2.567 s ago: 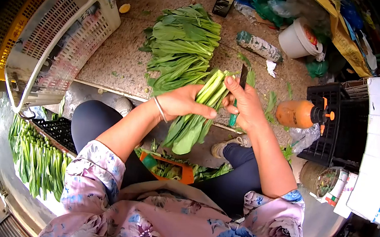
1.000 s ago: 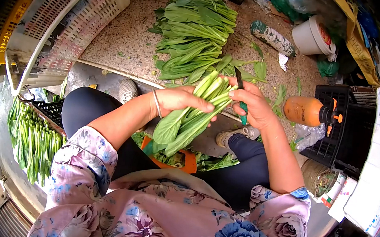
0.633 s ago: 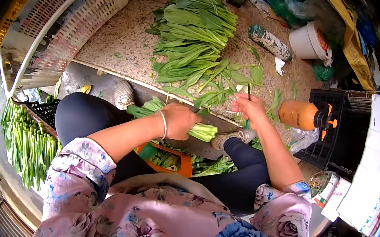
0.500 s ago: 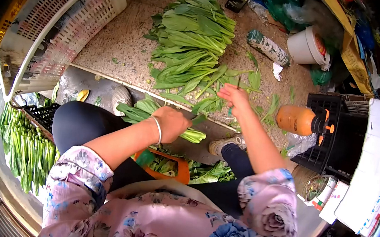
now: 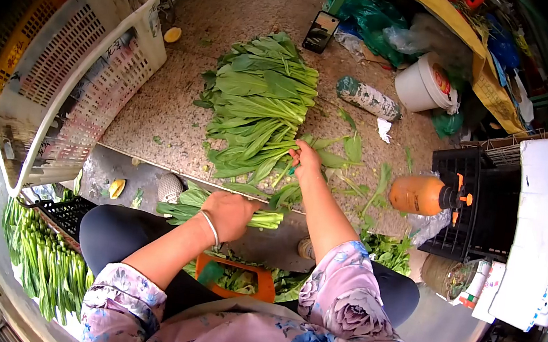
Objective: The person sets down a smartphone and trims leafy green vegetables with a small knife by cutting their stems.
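My left hand (image 5: 231, 217) is closed round a small bunch of leafy greens (image 5: 265, 219), stems to the right, below the ledge's edge. My right hand (image 5: 306, 158) reaches to the right side of the large pile of greens (image 5: 262, 95) on the speckled ledge (image 5: 184, 73). Its fingers are pinched at the stem ends near the pile's lower right. The knife seen earlier in this hand is mostly hidden; a bit of green shows by the fingers. Loose leaves (image 5: 351, 147) lie just right of that hand.
White basket (image 5: 89, 75) at left; black phone (image 5: 320, 32), wrapped roll (image 5: 369, 98), white bucket (image 5: 424, 85) and orange spray bottle (image 5: 416, 194) at right. An orange container (image 5: 264, 285) stands below my hands; trimmed greens (image 5: 50, 264) lie at lower left.
The bunch went from between both hands to my left hand alone, lower down. My right hand has moved left and up to the pile. The camera view has shifted.
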Available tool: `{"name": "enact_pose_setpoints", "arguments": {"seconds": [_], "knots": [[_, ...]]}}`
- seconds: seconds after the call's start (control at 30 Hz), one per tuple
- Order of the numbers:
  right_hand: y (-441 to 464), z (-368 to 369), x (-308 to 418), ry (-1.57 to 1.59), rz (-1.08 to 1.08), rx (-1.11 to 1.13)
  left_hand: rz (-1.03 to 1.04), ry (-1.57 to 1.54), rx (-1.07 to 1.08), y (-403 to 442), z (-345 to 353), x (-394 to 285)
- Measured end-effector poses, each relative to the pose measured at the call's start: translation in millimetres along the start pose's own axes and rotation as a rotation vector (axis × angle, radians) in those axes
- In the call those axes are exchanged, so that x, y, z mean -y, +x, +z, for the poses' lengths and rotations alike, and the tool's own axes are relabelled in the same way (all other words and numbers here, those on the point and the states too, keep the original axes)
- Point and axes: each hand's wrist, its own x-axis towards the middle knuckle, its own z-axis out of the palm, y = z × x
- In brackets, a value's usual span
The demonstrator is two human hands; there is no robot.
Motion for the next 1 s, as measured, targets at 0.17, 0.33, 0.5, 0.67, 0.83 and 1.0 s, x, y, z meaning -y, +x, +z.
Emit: {"name": "enact_pose_setpoints", "arguments": {"seconds": [0.17,0.33,0.5,0.67,0.83,1.0], "knots": [[-32,-26,10,0.043,-0.168,0.214,-0.123,-0.085,-0.208,4,-5,0],[-109,-45,57,-0.268,-0.712,0.454,-0.147,-0.548,-0.674,14,-14,1],[-217,-71,101,-0.561,-0.771,0.522,0.167,-1.195,-0.533,25,-16,-22],[-247,-92,99,-0.402,-0.720,0.573,0.286,-1.400,-0.326,27,-22,-50],[-239,-91,97,-0.387,-0.703,0.502,0.204,-1.390,-0.391,32,-19,-50],[-230,-94,93,-0.513,-0.749,0.600,0.152,-1.404,-0.438,34,-23,-46]]}}
